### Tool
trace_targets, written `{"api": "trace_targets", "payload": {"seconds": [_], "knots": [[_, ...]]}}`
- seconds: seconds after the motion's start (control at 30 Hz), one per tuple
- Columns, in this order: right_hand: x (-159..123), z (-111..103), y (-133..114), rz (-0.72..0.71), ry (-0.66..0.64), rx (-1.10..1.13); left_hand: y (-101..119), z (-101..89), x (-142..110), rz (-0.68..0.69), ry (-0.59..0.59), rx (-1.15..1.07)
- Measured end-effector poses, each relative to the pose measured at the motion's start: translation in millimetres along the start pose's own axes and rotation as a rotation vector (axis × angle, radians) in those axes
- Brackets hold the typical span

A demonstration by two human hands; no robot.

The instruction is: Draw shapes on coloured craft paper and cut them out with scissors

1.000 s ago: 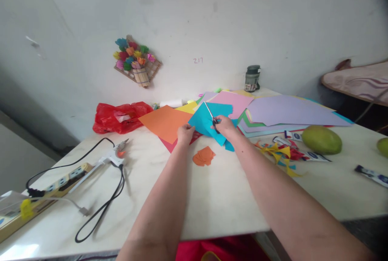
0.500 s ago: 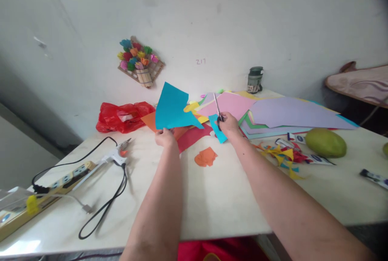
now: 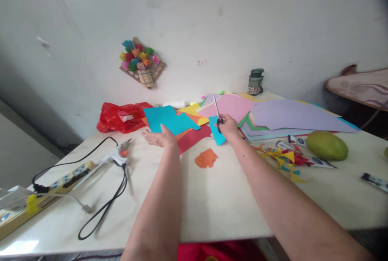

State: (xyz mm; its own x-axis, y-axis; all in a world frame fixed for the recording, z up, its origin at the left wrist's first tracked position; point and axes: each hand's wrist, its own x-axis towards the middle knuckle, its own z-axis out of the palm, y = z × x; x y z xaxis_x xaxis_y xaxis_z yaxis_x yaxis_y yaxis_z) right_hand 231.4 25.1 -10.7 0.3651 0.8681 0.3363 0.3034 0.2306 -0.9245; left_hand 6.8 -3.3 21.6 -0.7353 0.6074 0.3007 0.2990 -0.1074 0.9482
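Gripping the scissors (image 3: 215,105) in bent fingers, the right hand (image 3: 228,126) points the blades toward the wall (image 3: 230,38), with a small blue piece (image 3: 216,136) just beside it, though whether the fingers also pinch that piece I cannot tell. The left hand (image 3: 160,136) spreads its fingers wide at the near edge of the larger blue sheet (image 3: 169,119), which lies partly over red paper (image 3: 194,139); between the forearms, orange cut-outs (image 3: 206,158) rest on the table (image 3: 224,200).
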Motion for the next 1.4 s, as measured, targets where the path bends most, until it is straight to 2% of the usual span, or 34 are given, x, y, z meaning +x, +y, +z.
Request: {"api": "trace_targets", "payload": {"seconds": [0.03,0.07,0.13,0.2,0.3,0.37,0.43,0.47,0.6,0.73,0.83,1.0,1.2,1.4], "knots": [[-1,0,-2,0.021,-0.009,0.031,4,1.0,-3,0.025,0.151,0.111],[-3,0,-5,0.047,-0.018,0.068,8,3.1,-6,0.085,0.218,0.180],[-6,-1,-14,0.102,-0.044,0.157,15,9.7,-13,0.197,0.173,0.144],[-11,-2,-22,0.146,-0.069,0.234,17,18.3,-21,0.171,-0.047,-0.007],[-16,-2,-31,0.150,-0.127,0.345,16,30.2,-35,-0.035,-0.526,-0.264],[-19,-1,-33,0.146,-0.175,0.403,13,35.4,-45,-0.184,-0.800,-0.335],[-21,3,-34,0.147,-0.220,0.434,10,38.6,-54,-0.265,-0.967,-0.433],[-22,5,-34,0.143,-0.239,0.441,8,39.8,-58,-0.279,-1.010,-0.502],[-26,11,-34,0.117,-0.299,0.455,4,43.9,-61,-0.279,-0.963,-0.710],[-28,12,-34,0.139,-0.359,0.472,0,44.4,-52,-0.258,-0.913,-0.730],[-28,9,-34,0.114,-0.340,0.489,-2,40.5,-44,-0.253,-0.918,-0.734],[-25,2,-37,0.141,-0.258,0.502,3,31.0,-40,-0.318,-1.007,-0.711],[-25,1,-40,0.160,-0.262,0.466,7,24.0,-41,-0.337,-1.161,-0.702],[-24,2,-41,0.238,-0.209,0.615,7,20.6,-40,-0.380,-1.242,-0.682]]}}
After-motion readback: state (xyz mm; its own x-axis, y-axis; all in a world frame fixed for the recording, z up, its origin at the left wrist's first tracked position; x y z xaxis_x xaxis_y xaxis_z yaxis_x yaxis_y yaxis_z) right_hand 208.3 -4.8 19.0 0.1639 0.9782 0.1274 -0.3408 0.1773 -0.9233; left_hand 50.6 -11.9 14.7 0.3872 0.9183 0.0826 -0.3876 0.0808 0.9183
